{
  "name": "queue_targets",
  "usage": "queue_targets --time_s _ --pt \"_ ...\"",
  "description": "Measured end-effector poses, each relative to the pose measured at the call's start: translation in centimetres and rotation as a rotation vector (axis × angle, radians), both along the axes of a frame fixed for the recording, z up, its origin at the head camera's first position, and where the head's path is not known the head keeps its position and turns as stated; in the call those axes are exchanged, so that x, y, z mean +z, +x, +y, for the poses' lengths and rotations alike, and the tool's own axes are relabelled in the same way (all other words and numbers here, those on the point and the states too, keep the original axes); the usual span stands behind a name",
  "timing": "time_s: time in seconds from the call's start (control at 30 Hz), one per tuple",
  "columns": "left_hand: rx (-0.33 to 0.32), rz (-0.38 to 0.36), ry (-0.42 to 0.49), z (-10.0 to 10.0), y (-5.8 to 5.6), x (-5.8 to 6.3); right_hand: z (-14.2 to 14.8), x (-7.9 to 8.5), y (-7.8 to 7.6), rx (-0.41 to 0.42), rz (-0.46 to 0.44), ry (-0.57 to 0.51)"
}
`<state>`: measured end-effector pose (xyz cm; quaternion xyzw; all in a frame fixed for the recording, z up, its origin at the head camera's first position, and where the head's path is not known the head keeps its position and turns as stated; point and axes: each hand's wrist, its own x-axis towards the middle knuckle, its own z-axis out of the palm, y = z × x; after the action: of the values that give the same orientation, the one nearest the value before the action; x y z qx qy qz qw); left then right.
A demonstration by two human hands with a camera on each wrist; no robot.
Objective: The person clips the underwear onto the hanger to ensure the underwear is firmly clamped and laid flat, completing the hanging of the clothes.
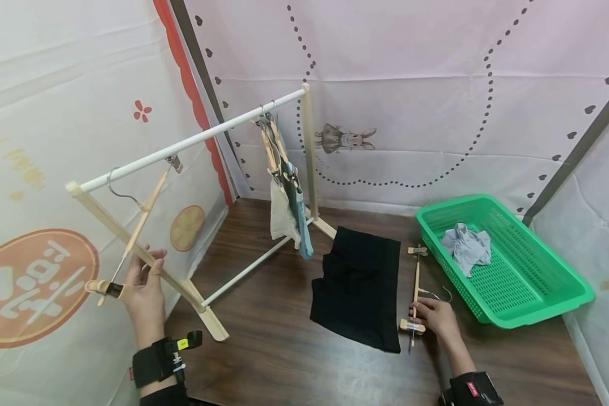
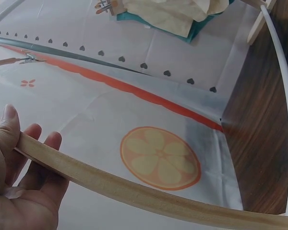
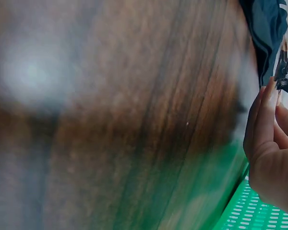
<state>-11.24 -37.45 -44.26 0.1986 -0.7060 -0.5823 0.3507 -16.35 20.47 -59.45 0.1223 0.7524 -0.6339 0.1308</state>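
My left hand (image 1: 146, 296) grips the wooden leg (image 2: 129, 191) of a small clothes rack, thumb on one side and fingers round the other. Beside that hand a wooden clip hanger (image 1: 149, 214) hangs bare from the rack's white top rail (image 1: 193, 141). On the right, my right hand (image 1: 436, 317) pinches another clip hanger (image 1: 416, 285) near its lower clip, low over the wooden floor. That clip (image 3: 283, 72) shows at the fingertips in the right wrist view. Black shorts (image 1: 362, 287) lie folded flat just left of this hanger.
Several small garments (image 1: 286, 217) hang from clip hangers at the rail's far end. At the right stands a green basket (image 1: 543, 282) with a crumpled grey cloth (image 1: 468, 247) in it. Printed fabric walls (image 1: 411, 45) enclose the brown floor (image 1: 284, 361).
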Motion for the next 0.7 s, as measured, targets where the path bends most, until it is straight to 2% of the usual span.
queue_targets --time_s 0.1,0.2,0.27,0.37,0.47,0.5,0.57,0.6,0.67,0.7 --pt "-0.005 0.028 -0.011 0.1 -0.1 -0.1 -0.1 -0.2 -0.2 0.001 0.026 0.131" --pt "0.033 0.051 -0.069 0.4 -0.4 -0.1 -0.3 -0.2 -0.3 0.004 0.09 0.284" --pt "0.086 0.062 -0.097 1.1 -0.6 0.2 -0.5 -0.1 -0.4 0.008 0.144 0.374" --pt "0.212 0.121 -0.121 3.0 -0.8 0.3 -0.7 0.3 -0.5 0.004 0.201 0.455" --pt "0.338 0.264 -0.17 6.0 -0.7 -0.6 -0.5 0.6 0.0 0.001 0.203 0.498" --pt "0.348 0.321 -0.179 7.5 -0.5 -1.0 -0.4 0.7 0.3 0.006 0.195 0.519" --pt "0.312 0.405 -0.24 10.7 0.0 -1.8 -0.3 0.9 0.9 0.022 0.173 0.554" --pt "0.244 0.434 -0.28 12.1 0.1 -2.8 -0.3 1.0 1.3 0.031 0.164 0.568" --pt "0.034 0.385 -0.324 15.2 0.4 -4.8 -0.3 1.3 2.0 0.056 0.146 0.603" --pt "-0.1 0.324 -0.324 16.8 0.4 -5.8 -0.3 1.3 2.3 0.067 0.141 0.607"
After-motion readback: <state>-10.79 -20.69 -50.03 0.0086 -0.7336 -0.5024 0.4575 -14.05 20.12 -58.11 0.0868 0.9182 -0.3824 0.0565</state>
